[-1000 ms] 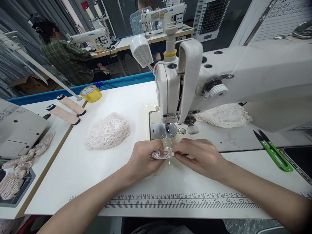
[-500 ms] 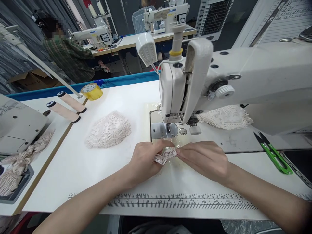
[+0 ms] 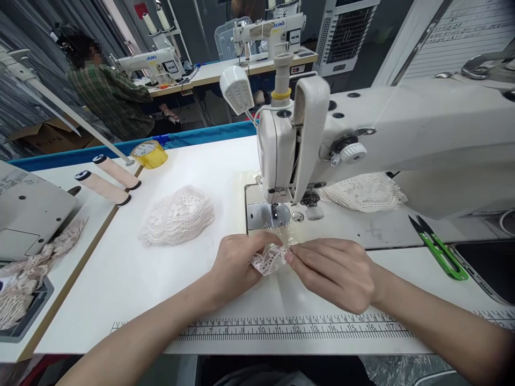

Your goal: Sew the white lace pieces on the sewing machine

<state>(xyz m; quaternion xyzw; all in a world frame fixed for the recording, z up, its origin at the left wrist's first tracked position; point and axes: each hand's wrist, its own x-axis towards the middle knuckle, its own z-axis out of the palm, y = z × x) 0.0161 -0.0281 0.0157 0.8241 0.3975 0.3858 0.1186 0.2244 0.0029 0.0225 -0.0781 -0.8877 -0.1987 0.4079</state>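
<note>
My left hand (image 3: 237, 265) is closed around a small piece of pale lace (image 3: 267, 261), which bunches out between thumb and fingers. At the lace's right end, my right hand (image 3: 336, 272) has its fingertips pinched together on the edge. Both hands are just in front of the needle plate (image 3: 261, 215) of a white sewing machine (image 3: 281, 145). The presser foot (image 3: 275, 210) stands over the plate, apart from the lace. Left of the machine lies a stack of lace pieces (image 3: 179, 217); another lace stack (image 3: 364, 193) sits beneath the machine arm.
Green thread snips (image 3: 442, 252) and a dark phone (image 3: 486, 268) lie at the right. Yellow tape (image 3: 149, 154) and two thread cones (image 3: 103, 187) are at the back left. A printed ruler (image 3: 298, 328) runs along the front edge. Another person (image 3: 108, 96) sits beyond the table.
The lace between my hands has bunched up more and shows a different fold. My right hand has turned slightly, its fingers still at the edge. The whole view has shifted a little.
</note>
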